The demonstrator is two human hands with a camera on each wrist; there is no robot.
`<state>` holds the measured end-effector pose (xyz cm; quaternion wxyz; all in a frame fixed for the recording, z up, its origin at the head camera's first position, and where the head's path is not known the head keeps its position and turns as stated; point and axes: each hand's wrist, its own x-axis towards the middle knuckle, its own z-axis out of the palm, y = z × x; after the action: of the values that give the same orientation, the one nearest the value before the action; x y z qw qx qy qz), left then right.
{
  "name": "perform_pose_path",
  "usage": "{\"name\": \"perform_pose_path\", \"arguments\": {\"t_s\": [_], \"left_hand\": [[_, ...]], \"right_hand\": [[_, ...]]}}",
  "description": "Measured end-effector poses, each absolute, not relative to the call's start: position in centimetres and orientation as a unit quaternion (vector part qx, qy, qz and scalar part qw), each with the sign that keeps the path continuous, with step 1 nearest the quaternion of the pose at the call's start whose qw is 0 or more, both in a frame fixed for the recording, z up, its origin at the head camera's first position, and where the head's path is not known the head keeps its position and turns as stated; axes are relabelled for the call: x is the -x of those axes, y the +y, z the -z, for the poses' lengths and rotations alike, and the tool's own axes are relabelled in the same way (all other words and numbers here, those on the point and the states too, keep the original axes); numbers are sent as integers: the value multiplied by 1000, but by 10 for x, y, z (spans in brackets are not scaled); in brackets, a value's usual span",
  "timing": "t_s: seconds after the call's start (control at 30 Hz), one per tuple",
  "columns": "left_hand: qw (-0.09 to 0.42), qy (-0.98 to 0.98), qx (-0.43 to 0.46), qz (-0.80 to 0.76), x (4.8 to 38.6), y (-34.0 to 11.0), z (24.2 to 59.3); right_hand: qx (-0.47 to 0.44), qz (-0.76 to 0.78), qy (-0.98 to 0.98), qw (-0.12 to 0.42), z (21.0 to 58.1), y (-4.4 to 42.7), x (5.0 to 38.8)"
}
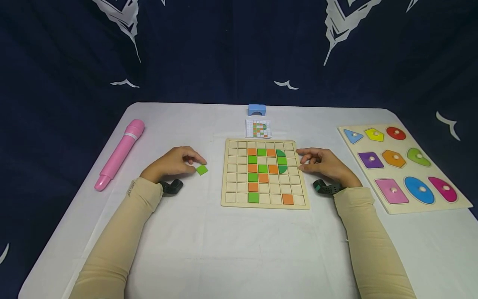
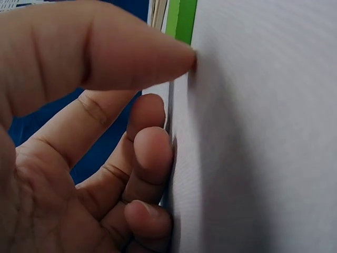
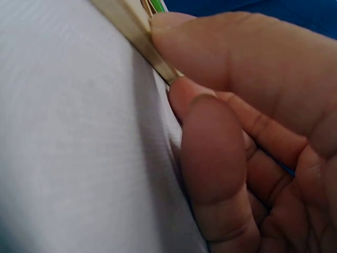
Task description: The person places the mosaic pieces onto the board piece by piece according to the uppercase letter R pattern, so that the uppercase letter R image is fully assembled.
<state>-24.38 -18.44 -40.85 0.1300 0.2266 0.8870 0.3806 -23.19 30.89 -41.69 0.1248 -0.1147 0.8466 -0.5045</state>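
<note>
My left hand [image 1: 174,161] is on the table left of the grid board, thumb and index finger at the edges of a green square tile [image 1: 202,169]. In the left wrist view the thumb [image 2: 131,52] reaches the table beside the green tile [image 2: 181,21], and the index fingertip is hidden. The wooden grid board [image 1: 239,200] carries orange and green squares and two green rounded pieces. At its right edge rests my right hand [image 1: 323,161], thumb and index finger stretched to the rim. The right wrist view shows the thumb [image 3: 210,47] touching the board's edge [image 3: 129,31].
Behind the board lie a pattern card [image 1: 258,129] and a blue arch block [image 1: 257,110]. A pink microphone [image 1: 121,153] lies at the left. On the right is a knobbed shape puzzle [image 1: 377,171]. A dark patterned cloth [image 1: 231,54] hangs behind the white table [image 1: 239,257].
</note>
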Motion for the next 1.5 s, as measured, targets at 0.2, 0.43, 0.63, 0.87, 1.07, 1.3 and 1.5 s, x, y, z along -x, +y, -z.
{"name": "perform_pose_path", "arguments": {"t_s": [0.2, 0.43, 0.63, 0.87, 1.07, 1.3, 1.5], "left_hand": [[134, 893, -222, -368, 244, -184, 410], [135, 894, -223, -363, 245, -184, 410], [128, 887, -223, -383, 244, -179, 411], [90, 882, -234, -400, 240, -169, 412], [55, 878, -238, -412, 234, -151, 408], [41, 889, -234, -390, 221, -120, 399], [21, 886, -241, -394, 211, -96, 397]], "right_hand": [[117, 508, 845, 121, 417, 308, 231], [114, 511, 842, 127, 417, 308, 232], [114, 512, 841, 130, 417, 308, 232], [117, 511, 842, 127, 416, 308, 231], [119, 508, 844, 124, 416, 308, 231], [123, 505, 846, 118, 417, 308, 230], [127, 507, 844, 118, 417, 307, 231]]}}
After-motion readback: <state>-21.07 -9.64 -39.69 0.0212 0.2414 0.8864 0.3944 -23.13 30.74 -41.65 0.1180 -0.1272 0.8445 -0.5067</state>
